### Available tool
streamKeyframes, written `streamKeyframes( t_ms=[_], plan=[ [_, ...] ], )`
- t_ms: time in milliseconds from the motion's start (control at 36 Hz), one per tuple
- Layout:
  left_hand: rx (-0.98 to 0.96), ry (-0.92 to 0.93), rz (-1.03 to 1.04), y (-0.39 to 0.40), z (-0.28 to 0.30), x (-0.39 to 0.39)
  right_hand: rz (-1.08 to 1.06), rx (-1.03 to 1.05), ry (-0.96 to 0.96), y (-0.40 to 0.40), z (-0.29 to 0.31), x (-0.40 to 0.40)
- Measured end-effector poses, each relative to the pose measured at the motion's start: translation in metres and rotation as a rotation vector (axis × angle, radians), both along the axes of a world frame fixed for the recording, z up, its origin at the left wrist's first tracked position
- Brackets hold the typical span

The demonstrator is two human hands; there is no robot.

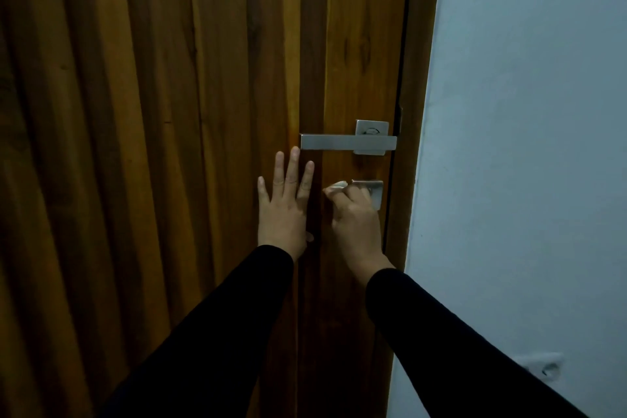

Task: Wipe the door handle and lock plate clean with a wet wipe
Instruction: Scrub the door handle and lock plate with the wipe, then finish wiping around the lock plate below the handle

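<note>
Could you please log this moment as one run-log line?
step: wiping lock plate | right hand: shut on wet wipe, on plate | left hand: open, flat on door | door handle: untouched now

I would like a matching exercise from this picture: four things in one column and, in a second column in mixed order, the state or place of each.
Column 1:
1. left hand
2. right hand
3. door handle
4. wet wipe

Column 2:
a. horizontal, above both hands, untouched
b. flat on the wooden door, fingers spread
c. white, showing at the fingertips beside the lock plate
d. closed, pressed against the lock plate

Pairs: 1-b, 2-d, 3-a, 4-c
</note>
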State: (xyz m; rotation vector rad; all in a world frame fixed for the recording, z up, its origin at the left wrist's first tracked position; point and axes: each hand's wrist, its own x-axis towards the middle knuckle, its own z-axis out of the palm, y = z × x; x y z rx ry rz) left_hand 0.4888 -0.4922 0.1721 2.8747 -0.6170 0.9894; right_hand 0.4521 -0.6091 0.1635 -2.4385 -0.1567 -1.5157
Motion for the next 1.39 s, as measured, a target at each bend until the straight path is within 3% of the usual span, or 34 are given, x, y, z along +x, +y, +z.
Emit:
streamKeyframes(
  t_ms=[167,556,667,778,917,1028,1194,1389],
  plan=[
    [0.02,-0.022,0.01,0.0,0.001,0.001,0.037,-0.159,0.084,-0.011,-0.022,-0.009],
    [0.193,-0.048,-0.005,0.025,0.007,-0.008,-0.012,-0.249,0.341,-0.046,-0.066,-0.023],
    [0.208,0.002,-0.025,0.03,0.014,-0.011,-0.022,-0.195,0.451,-0.05,-0.057,-0.029],
    [0.189,0.121,-0.045,0.029,0.025,-0.016,-0.022,-0.008,0.496,-0.049,-0.038,-0.034],
    [0.076,0.315,-0.103,0.027,0.035,-0.035,0.148,0.386,0.524,-0.047,-0.001,-0.05],
    [-0.092,0.453,-0.209,0.03,0.027,-0.05,0.325,0.583,0.603,-0.038,0.021,-0.063],
    [-0.397,0.582,-0.337,0.047,0.017,-0.08,0.469,0.567,0.711,-0.01,0.042,-0.08],
    [-0.574,0.526,-0.318,0.096,0.021,-0.107,0.526,0.445,0.828,0.047,0.05,-0.09]
  ],
)
